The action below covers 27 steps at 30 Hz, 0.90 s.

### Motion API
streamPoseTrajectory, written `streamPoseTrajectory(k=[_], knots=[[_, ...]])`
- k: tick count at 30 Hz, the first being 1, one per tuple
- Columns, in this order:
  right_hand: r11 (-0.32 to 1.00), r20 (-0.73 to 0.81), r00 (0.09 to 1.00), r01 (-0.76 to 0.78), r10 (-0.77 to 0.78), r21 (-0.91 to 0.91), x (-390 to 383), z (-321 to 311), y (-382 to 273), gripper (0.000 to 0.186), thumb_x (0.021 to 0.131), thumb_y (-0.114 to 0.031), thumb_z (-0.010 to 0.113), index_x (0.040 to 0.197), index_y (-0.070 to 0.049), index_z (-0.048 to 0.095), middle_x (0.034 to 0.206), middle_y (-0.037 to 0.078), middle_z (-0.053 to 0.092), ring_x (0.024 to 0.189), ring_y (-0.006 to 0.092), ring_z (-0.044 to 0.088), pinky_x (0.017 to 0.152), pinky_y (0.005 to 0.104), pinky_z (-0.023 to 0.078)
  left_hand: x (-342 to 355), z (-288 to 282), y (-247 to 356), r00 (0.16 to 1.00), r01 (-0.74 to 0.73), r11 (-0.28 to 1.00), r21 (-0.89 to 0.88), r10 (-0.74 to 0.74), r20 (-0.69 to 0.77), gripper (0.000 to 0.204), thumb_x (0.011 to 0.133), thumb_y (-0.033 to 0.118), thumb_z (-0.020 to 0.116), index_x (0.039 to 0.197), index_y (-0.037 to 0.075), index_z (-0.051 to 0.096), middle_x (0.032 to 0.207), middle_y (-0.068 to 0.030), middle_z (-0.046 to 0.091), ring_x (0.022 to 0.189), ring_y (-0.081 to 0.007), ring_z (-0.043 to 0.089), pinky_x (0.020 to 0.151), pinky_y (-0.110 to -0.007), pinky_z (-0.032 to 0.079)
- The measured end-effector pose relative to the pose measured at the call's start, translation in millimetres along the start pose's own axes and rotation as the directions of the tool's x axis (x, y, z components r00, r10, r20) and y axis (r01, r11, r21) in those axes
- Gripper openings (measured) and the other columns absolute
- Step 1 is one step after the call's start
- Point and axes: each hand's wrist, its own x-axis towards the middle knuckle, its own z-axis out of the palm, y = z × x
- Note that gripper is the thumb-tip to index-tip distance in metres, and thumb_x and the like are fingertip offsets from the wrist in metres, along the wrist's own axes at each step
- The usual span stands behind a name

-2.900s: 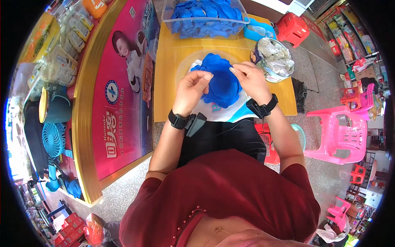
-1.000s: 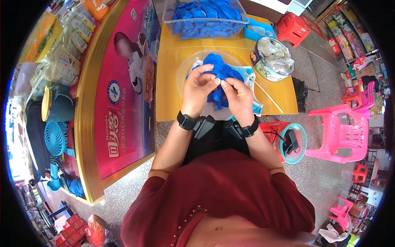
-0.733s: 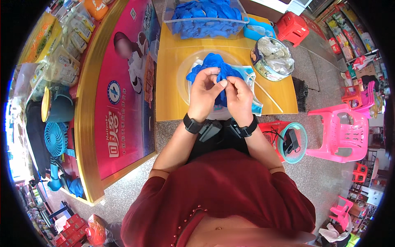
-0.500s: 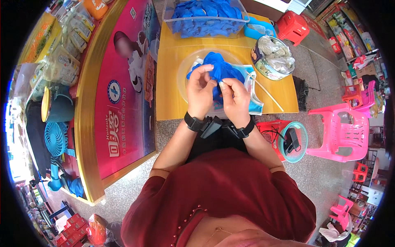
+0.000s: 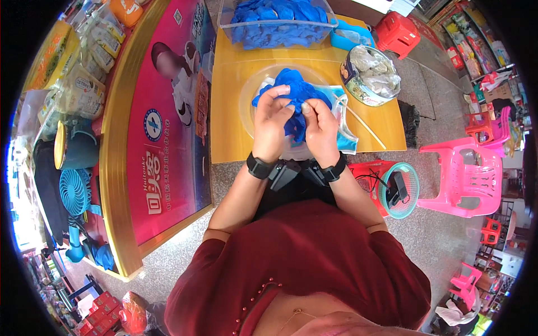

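Thumb and finger of my left hand (image 5: 272, 120) pinch the edge of a soft, crumpled piece of bright blue fabric (image 5: 298, 130). Opposite it, my right hand (image 5: 320, 124) pinches the same fabric, its thumb uppermost. Part of the piece hangs down between the two hands. More crumpled blue fabric (image 5: 292, 83) lies just beyond my fingers, over a round translucent basin (image 5: 247, 101). Where one piece ends and another begins, I cannot tell. Right of my right hand lies a white and light-blue item (image 5: 348, 143), with a thin pale stick (image 5: 364, 124) across it.
A clear tub (image 5: 223, 23) full of blue pieces stands at the table's far end, beside a blue scoop-like container (image 5: 350, 37) and a round tin (image 5: 348, 78) holding grey crumpled material. A poster-fronted counter (image 5: 120, 168) borders the left. A teal basket (image 5: 412, 207) and pink chair (image 5: 468, 179) stand right.
My hands have shifted slightly, still pinching close together. More blue fabric now hangs down between them. The whole view has moved a little.
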Motion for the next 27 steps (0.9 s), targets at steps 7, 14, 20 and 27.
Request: streamPoseTrajectory(k=[7,14,20,27], knots=[[0.998,0.009,0.999,0.032,-0.032,0.054,-3.3,-2.8,2.6,0.005,0.09,-0.005,0.059,0.091,-0.001,0.058,0.08,0.014,0.059,0.071,0.0273,0.057,0.065,0.0335,0.046,1.8,-1.4,12.8,0.924,0.377,0.885,-0.274,-0.337,0.181,0.029,0.089,0.006,0.051,0.118,0.006,0.054,0.087,-0.0005,0.058,0.076,-0.0085,0.05,0.068,-0.021,0.039],[0.997,0.007,1.0,0.03,-0.03,0.068,-3.2,-8.2,4.3,0.005,0.091,-0.006,0.058,0.091,-0.001,0.058,0.08,0.013,0.059,0.071,0.0254,0.057,0.065,0.0331,0.046,-3.3,8.5,-5.3,0.996,-0.013,0.999,-0.031,0.016,0.09,0.036,0.082,-0.005,0.06,0.115,0.006,0.056,0.098,0.0,0.057,0.086,-0.0084,0.052,0.079,-0.023,0.042],[0.995,-0.051,0.997,0.069,-0.066,0.071,-7.8,-3.6,2.4,0.006,0.091,-0.006,0.057,0.091,-0.001,0.057,0.079,0.012,0.058,0.07,0.0249,0.056,0.064,0.0324,0.046,1.7,-3.0,-26.8,0.979,-0.199,0.965,0.172,0.204,-0.007,0.04,0.079,-0.013,0.059,0.114,0.006,0.056,0.093,0.0014,0.053,0.086,-0.007,0.052,0.077,-0.02,0.042],[0.991,0.023,0.999,-0.048,0.046,0.127,-9.6,-4.5,5.3,0.008,0.095,-0.007,0.055,0.095,0.001,0.056,0.081,0.003,0.054,0.073,0.0106,0.049,0.066,0.0248,0.043,-2.8,10.6,-16.6,0.963,-0.205,0.926,0.316,0.249,-0.105,0.045,0.079,-0.013,0.06,0.118,0.008,0.056,0.092,-0.0013,0.06,0.082,-0.0075,0.056,0.075,-0.021,0.046]])
